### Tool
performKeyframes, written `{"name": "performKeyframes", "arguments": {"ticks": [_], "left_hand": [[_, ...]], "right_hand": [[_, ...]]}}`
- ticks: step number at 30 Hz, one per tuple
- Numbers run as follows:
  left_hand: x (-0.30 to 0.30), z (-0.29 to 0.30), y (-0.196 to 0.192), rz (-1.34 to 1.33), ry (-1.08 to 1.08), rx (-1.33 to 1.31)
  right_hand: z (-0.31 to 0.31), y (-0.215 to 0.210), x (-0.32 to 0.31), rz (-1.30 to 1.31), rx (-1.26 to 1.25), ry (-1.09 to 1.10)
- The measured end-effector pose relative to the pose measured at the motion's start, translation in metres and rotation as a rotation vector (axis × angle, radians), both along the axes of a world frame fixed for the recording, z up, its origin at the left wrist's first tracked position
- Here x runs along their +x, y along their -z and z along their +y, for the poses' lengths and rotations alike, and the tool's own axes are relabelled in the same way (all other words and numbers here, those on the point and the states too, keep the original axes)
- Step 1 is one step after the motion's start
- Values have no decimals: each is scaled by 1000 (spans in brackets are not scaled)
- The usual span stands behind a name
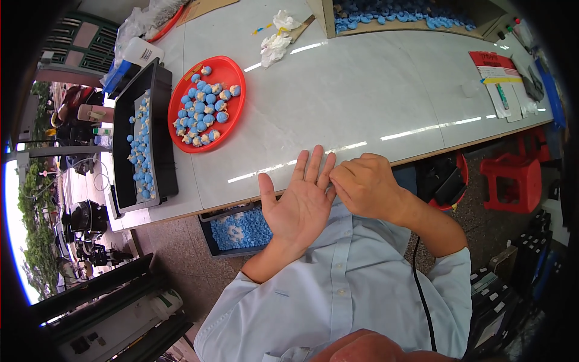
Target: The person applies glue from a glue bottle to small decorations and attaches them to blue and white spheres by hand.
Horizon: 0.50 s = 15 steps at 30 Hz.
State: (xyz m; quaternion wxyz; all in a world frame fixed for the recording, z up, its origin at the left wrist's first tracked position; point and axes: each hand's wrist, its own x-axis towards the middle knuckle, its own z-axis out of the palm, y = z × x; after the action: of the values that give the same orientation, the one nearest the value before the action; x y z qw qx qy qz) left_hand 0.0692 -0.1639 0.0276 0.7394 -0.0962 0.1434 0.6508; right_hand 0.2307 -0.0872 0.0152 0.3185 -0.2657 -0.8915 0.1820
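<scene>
My left hand (pixel 298 211) is held palm up at the table's front edge, fingers spread, with nothing lying on the palm. Against its outer fingers, my right hand (pixel 369 186) is closed, back of the hand upward. Its fingertips are curled in at the left little finger, and whatever they pinch is hidden. Beyond the hands to the left, a round red plate (pixel 237 114) carries several small blue balls (pixel 199 107), many with cream-coloured ruffled bits. Farther left, a black tray (pixel 164 145) contains more blue balls (pixel 142 151) of the same sort.
Below the table's front edge sits a bin of blue bits (pixel 241 230). Crumpled tissue (pixel 275 48) lies at the back, near a box of blue pieces (pixel 398 21). Papers and a green marker (pixel 502 96) are far right. A red stool (pixel 511 181) stands on the floor.
</scene>
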Motion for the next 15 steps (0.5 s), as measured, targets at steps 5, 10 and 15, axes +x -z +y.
{"name": "performKeyframes", "arguments": {"ticks": [5, 10, 15], "left_hand": [[2, -2, 1, -8, 4, 10], [0, 1, 1, -6, 5, 7], [0, 1, 1, 24, 18, 3]], "right_hand": [[7, 3, -4, -54, 79, 53], [4, -1, 6, 80, -42, 88], [-2, 2, 0, 133, -39, 41]]}}
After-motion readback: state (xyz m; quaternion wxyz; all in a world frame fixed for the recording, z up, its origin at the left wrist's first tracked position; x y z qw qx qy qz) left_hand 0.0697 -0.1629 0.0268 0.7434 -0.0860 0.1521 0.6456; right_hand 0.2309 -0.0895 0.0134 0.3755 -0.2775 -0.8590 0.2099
